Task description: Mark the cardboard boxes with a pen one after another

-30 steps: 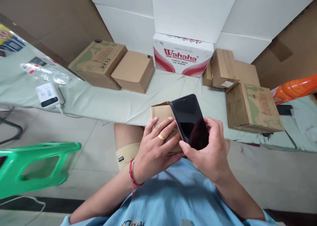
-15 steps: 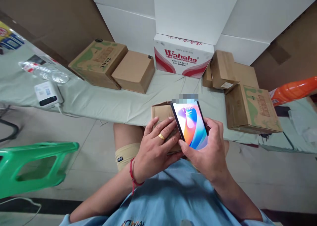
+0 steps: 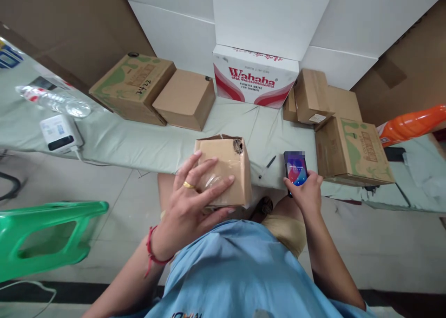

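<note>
A small brown cardboard box [image 3: 223, 151], with clear tape and a black scribbled mark at one corner, sits at the table's front edge before me. My left hand [image 3: 188, 202], wearing a gold ring and a red bracelet, lies across its top and left side. Its fingers are spread, and the thumb shows below the box's near edge. To the right, my right hand [image 3: 306, 188] grips a smartphone [image 3: 297, 170] with a dim lit screen, at the table's edge. Between box and phone lies a dark pen [image 3: 267, 166].
On the cloth-covered table [image 3: 240, 123] stand a printed carton [image 3: 128, 86], a plain box [image 3: 184, 95], a Wahaha carton [image 3: 254, 79] and stacked boxes [image 3: 348, 146]. A bottle [image 3: 55, 100], a white power bank [image 3: 59, 132] and an orange bottle [image 3: 411, 125] are there. A green stool [image 3: 52, 239] stands left.
My right hand has moved the phone right, away from the box, and its screen is dimmer. My left hand and the box have shifted left, uncovering the box's top and the pen.
</note>
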Motion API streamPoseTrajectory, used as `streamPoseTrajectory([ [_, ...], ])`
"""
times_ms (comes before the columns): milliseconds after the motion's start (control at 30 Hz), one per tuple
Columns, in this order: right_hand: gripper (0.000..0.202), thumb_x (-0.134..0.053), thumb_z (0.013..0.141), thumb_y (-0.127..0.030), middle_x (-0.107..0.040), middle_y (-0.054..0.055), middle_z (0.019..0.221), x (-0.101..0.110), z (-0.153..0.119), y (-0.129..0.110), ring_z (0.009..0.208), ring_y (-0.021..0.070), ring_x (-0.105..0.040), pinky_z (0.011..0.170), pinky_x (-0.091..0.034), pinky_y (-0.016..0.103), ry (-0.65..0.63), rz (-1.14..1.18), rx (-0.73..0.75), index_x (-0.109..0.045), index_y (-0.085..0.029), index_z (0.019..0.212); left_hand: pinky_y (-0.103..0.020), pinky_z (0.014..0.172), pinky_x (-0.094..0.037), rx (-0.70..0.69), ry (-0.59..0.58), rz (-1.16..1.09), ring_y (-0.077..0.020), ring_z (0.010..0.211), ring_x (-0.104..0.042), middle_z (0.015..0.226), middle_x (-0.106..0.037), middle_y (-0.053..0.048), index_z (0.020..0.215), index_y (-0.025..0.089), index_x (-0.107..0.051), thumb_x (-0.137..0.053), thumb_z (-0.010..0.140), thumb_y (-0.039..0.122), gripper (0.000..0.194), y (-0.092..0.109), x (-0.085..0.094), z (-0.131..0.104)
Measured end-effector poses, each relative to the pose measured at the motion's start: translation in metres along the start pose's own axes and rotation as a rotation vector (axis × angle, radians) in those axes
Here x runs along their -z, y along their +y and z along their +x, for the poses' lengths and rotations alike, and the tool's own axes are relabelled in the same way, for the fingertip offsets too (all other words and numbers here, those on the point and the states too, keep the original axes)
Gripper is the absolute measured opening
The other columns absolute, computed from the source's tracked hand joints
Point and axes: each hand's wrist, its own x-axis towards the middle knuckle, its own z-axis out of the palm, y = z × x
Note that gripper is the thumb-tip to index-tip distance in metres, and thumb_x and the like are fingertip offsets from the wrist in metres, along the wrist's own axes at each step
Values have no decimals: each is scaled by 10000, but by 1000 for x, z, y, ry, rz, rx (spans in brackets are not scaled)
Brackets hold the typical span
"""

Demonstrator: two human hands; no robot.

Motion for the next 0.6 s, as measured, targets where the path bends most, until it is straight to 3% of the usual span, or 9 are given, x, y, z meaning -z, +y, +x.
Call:
streamPoseTrajectory([
  [100, 865, -814, 782, -583, -542, 248, 1399, -12, 4, 11, 1106, 378, -681, 960, -549, 481, -36, -109, -82, -526, -106, 1443, -749, 1295, -350, 60, -20, -36, -487, 1641, -328, 1690, -455, -125, 1547, 352, -605, -752, 991, 330, 576, -11, 13, -5],
  [233, 811, -835, 798, -541, -580, 236, 1313, -26, 5, 9, 1137, 390, -649, 996, -536, 499, -10, -138, 1, -540, -89, 1403, -704, 1309, -374, 187, -30, -38, -438, 1625, -389, 1710, -435, -103, 1661, 411, -461, -681, 1003, 283, 705, -23, 27, -17],
  [400, 745, -856, 815, -508, -602, 254, 1245, -48, 4, -17, 1201, 433, -586, 1033, -501, 536, 5, -169, 114, -565, -63, 1338, -676, 1274, -441, 356, 80, -36, -405, 1567, -482, 1661, -527, -37, 1636, 503, -501, -626, 1024, 371, 638, -38, 32, -36],
  [600, 756, -829, 854, -608, -615, 277, 1272, -70, -2, -45, 1233, 452, -563, 1035, -503, 593, -39, -104, 227, -611, -59, 1327, -661, 1245, -473, 510, 222, -87, -383, 1454, -595, 1566, -653, 87, 1549, 592, -572, -684, 958, 460, 616, -63, 24, -57],
])
